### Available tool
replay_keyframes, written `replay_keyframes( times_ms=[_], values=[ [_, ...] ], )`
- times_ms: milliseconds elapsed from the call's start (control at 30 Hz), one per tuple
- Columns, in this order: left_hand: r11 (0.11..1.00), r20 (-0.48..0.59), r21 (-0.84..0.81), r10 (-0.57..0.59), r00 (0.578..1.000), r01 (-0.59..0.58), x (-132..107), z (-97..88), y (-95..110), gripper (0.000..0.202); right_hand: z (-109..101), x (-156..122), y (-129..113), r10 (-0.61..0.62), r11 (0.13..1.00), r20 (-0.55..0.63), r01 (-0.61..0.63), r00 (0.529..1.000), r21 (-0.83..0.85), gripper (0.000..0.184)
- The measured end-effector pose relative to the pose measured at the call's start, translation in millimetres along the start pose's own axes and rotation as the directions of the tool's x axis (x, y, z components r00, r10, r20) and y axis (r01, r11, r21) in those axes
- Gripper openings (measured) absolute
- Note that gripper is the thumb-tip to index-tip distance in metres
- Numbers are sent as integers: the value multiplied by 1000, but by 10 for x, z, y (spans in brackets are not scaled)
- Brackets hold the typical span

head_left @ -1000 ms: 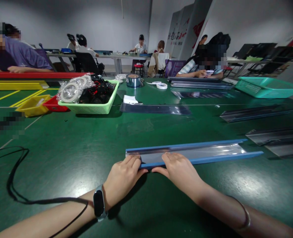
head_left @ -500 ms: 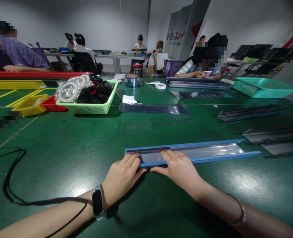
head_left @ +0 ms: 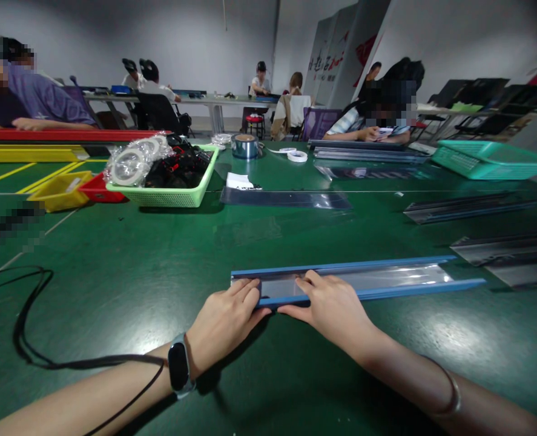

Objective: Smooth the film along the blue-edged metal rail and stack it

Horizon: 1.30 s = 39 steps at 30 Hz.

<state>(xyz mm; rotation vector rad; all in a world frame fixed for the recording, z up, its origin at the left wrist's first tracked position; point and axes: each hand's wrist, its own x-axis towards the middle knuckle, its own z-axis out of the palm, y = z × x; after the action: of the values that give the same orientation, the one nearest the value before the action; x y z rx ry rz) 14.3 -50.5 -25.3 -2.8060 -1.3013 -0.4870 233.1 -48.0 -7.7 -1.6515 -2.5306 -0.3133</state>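
Observation:
A long blue-edged channel strip point(head_left: 386, 277) with a clear shiny film along its middle lies flat on the green table point(head_left: 127, 272), running to the right. My left hand point(head_left: 225, 321) rests on its near left end, fingers stretched flat over the edge and film. My right hand point(head_left: 329, 309) lies just to the right, fingers flat on the film and thumb against the near blue edge. Neither hand grips anything. A black watch sits on my left wrist, a thin bangle on my right forearm.
A black cable point(head_left: 27, 339) loops at the left. Behind stand a green basket point(head_left: 168, 197) of tape rolls and black parts, yellow point(head_left: 59, 192) and red trays, a clear sheet point(head_left: 286, 198), a tape roll point(head_left: 296, 157), dark strips point(head_left: 468, 208) at right, a teal basket point(head_left: 490, 160). Other people sit at the far side.
My right hand's fingers have crept slightly further onto the film. The strip and my left hand stay put.

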Motion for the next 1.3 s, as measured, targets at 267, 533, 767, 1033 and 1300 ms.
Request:
replay_keyframes(
  times_ms=[267,533,767,1033,1300],
  values=[
    [1000,37,-4,-14,999,14,7,-33,-8,27,19,-14,-25,4,999,14,-4,1000,45,49],
    [999,51,-14,-33,998,34,31,-51,-11,32,83,-19,5,-4,997,-13,5,1000,81,50],
    [1000,2,-26,-13,1000,13,21,-4,-20,30,81,-13,11,-59,996,-97,65,994,64,51],
    [999,-35,-33,10,999,-12,2,28,-43,29,89,-6,16,-81,995,-131,87,988,45,52],
    [998,-90,-49,40,995,-44,6,64,-70,28,95,-2,20,-121,992,-182,126,976,19,48]
  ],
)
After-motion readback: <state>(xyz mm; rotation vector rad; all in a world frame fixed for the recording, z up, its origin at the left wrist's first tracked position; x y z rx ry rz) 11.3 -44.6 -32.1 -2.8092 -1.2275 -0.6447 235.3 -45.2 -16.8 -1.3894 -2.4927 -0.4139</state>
